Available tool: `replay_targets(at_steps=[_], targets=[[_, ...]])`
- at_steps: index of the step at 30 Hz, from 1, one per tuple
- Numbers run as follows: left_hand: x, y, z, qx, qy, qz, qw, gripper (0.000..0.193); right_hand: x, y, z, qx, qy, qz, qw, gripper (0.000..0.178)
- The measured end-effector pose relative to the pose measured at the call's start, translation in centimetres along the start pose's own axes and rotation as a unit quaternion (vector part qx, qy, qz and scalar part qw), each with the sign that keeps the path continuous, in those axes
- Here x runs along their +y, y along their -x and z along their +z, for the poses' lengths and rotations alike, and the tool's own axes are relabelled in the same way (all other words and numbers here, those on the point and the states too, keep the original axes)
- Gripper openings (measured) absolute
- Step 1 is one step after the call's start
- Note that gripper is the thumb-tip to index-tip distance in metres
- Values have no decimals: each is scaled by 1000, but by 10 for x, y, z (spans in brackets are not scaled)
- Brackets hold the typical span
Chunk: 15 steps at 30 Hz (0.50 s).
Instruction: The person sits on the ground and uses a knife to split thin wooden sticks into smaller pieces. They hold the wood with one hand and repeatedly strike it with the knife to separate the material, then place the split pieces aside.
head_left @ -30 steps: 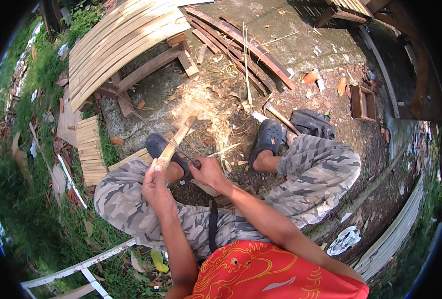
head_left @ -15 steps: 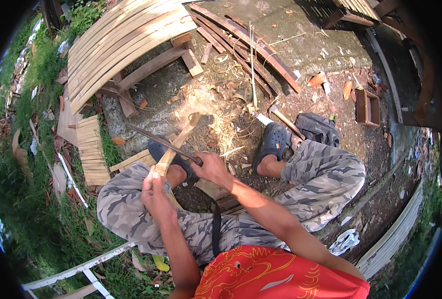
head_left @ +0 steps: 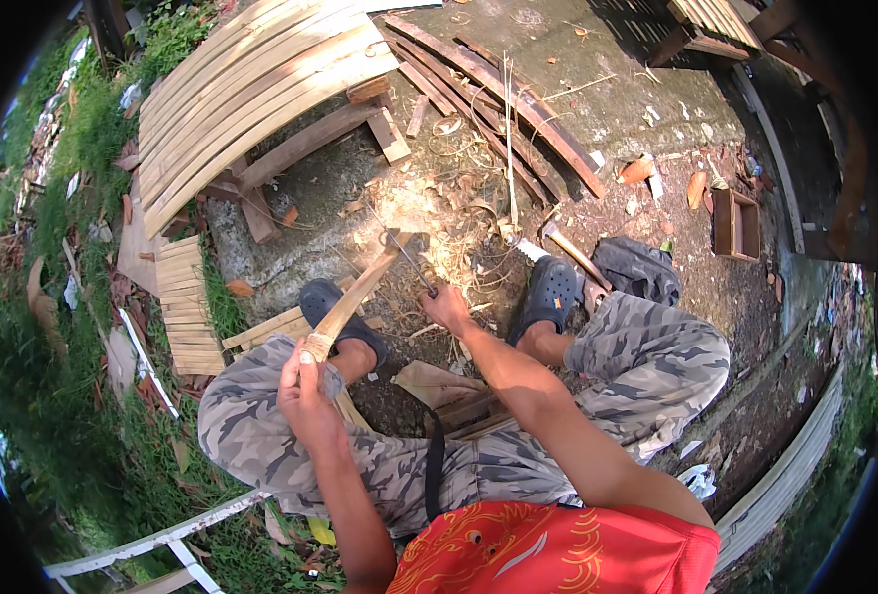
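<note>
My left hand [head_left: 307,396] is closed round the near end of a split bamboo strip [head_left: 352,302], which slants away from me over my left shoe. In my right hand [head_left: 447,308] is the dark handle of a long knife [head_left: 412,260]. Its thin blade points away and to the left, meeting or passing just by the strip's far end; whether it touches I cannot tell. Pale shavings [head_left: 444,252] and thin curls lie on the ground beyond the blade.
A bamboo-slat bench [head_left: 261,99] on wooden legs stands at the far left. Dark timber boards [head_left: 503,89] lie at the back. Near my right shoe [head_left: 548,287] are a hammer [head_left: 578,255], a saw blade [head_left: 529,248] and a black bag [head_left: 637,269]. A wooden box [head_left: 736,226] sits farther right.
My right hand and the knife have moved away from me and to the right, the blade going from mid-strip to the far end. My left hand keeps its grip.
</note>
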<state>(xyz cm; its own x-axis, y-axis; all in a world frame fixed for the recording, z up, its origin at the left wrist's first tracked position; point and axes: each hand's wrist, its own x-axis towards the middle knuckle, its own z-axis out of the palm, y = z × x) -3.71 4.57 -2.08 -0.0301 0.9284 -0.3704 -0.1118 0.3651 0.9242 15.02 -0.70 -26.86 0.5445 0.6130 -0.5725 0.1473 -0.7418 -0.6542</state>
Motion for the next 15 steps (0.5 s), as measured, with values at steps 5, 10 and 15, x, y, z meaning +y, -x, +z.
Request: replay_targets(at_steps=[5,10,15], targets=[[0,-2,-2,8,6,2,1000,32,9,-11,1,-40,11,10,999,42],[-3,-1,-8,-3,9,-1,1000,34,15,-6,7,-30,17,99,994,47],[-8,0,-11,-5,36,1,999,37,-3,25,7,-12,-28,12,999,37]])
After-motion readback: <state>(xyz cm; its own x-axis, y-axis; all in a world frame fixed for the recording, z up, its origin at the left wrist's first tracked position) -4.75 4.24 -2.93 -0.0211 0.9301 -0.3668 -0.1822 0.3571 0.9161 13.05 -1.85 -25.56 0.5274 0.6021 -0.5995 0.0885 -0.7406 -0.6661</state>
